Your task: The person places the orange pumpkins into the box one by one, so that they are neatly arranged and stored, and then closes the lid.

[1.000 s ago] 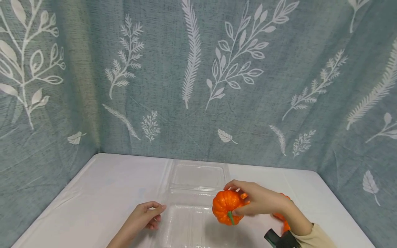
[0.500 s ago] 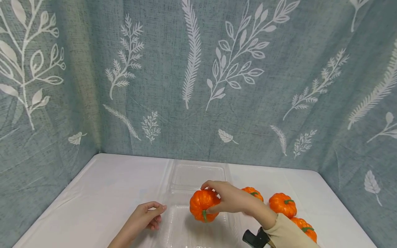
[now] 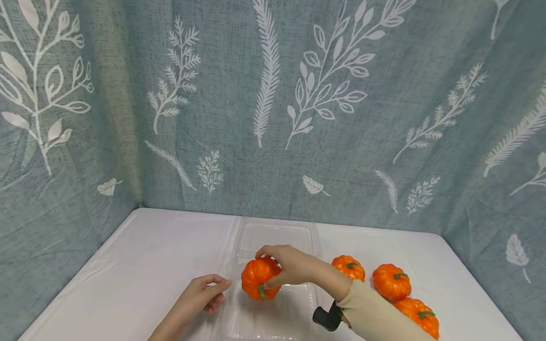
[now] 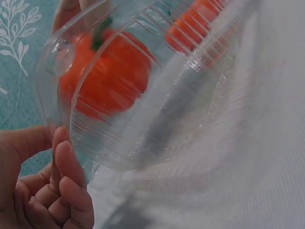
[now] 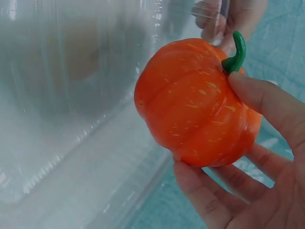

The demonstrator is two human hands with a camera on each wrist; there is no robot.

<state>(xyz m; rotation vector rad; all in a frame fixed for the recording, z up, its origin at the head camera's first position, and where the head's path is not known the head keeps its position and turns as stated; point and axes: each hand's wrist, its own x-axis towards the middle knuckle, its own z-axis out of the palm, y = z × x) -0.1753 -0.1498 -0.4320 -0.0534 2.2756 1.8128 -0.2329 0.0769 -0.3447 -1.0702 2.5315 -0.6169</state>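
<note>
An orange toy pumpkin [image 3: 256,278] with a green stem is in my right hand [image 3: 294,266], thumb beside the stem and fingers round its far side. It hangs over the near half of a clear plastic clamshell box [image 3: 298,310], close to that box's left side. In the right wrist view the pumpkin [image 5: 195,105] is apart from the box floor. My left hand [image 3: 204,294] is at the box's left edge. The left wrist view shows its thumb and fingertips [image 4: 61,136] pinching the clear rim. Through the plastic wall the pumpkin [image 4: 112,74] shows.
The box's lid half [image 3: 273,239] lies opened back toward the curtain. Three more pumpkins stand on the white table right of the box: one nearest it [image 3: 347,267], another [image 3: 390,282] and a third in front [image 3: 420,315]. A patterned curtain [image 3: 239,118] encloses the table's back and sides.
My right hand has carried the pumpkin leftward across the box, toward my left hand. The pumpkins on the right, earlier covered by the right arm, now show. My left hand stays at the rim.
</note>
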